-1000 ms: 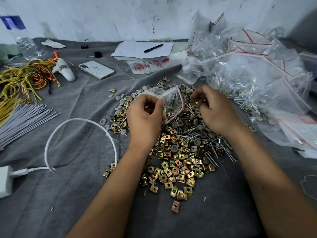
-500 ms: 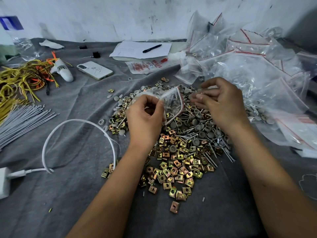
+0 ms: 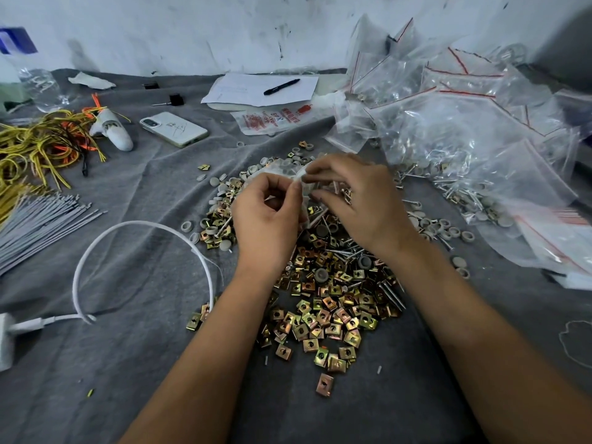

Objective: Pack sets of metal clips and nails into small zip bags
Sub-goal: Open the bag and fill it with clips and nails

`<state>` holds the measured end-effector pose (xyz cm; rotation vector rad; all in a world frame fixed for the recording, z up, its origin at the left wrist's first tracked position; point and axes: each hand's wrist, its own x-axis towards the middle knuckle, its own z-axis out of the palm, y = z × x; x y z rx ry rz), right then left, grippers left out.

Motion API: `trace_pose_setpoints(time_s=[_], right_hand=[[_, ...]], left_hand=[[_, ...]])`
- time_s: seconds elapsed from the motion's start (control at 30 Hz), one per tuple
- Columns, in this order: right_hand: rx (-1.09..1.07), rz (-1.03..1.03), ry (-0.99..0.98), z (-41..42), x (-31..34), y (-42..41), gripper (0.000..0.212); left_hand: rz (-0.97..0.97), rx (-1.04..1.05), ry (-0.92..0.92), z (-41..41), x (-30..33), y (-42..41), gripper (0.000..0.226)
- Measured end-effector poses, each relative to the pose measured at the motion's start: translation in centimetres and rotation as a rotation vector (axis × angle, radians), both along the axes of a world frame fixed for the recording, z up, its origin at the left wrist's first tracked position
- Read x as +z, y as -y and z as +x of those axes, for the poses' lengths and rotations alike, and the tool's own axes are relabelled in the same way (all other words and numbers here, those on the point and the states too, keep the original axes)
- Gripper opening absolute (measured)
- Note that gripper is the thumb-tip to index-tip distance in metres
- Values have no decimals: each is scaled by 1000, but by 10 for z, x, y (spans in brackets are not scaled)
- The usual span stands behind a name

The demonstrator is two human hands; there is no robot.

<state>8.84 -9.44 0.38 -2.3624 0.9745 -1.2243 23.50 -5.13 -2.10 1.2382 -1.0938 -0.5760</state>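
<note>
**Both hands on a small zip bag above the clip heap**

The left hand (image 3: 266,216) and the right hand (image 3: 358,200) meet over the middle of the counter (image 3: 134,363), which is draped in grey cloth. Between them is a small clear zip bag (image 3: 290,169), partly hidden and blurred. The left thumb and forefinger are curled and pinch the bag's near edge; the right hand's fingers (image 3: 320,171) are bent and pinch its top from the other side. What the bag contains cannot be made out.

Under the hands and spreading toward the near edge lies a heap of brass-coloured metal clips (image 3: 323,318), square with a hole in each. One clip (image 3: 324,384) lies apart, nearest the near edge. Mixed into the heap's far and right parts are long nails (image 3: 389,294) and grey round caps (image 3: 447,230).

Toward the far right corner is a mound of clear zip bags (image 3: 474,123) with red strips, some holding nails and caps. Near the far edge lie a sheet of paper (image 3: 256,89) with a black pen (image 3: 282,87) on it and a white phone (image 3: 174,129). Along the left edge are yellow and orange wires (image 3: 35,145), a bundle of grey ties (image 3: 38,219), and a white cable (image 3: 134,229) looping to a charger (image 3: 4,339).
</note>
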Motion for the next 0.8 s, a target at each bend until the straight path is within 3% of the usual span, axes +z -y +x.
trace_pose_setpoints(time_s=[0.13,0.2,0.37,0.43,0.53,0.67,0.8], right_hand=[[-71,-37,24,-16,6,1,24],[-62,42,-8,-30,9,2,16],[-19,242,-492,-50,13,3,10],[23,290,-570,-49,11,4,12],[29,396,-585,-48,9,6,20],[47,333,-608,-42,5,4,15],[59,369,-450,-42,7,2,7]], left_hand=[[6,22,-23,1,0,0,13],[6,30,-26,2,0,1,14],[10,52,-24,2,1,0,16],[8,51,-16,2,1,1,17],[10,50,-11,2,1,0,19],[13,55,-8,2,2,-1,19],[3,50,-17,1,3,-1,18]])
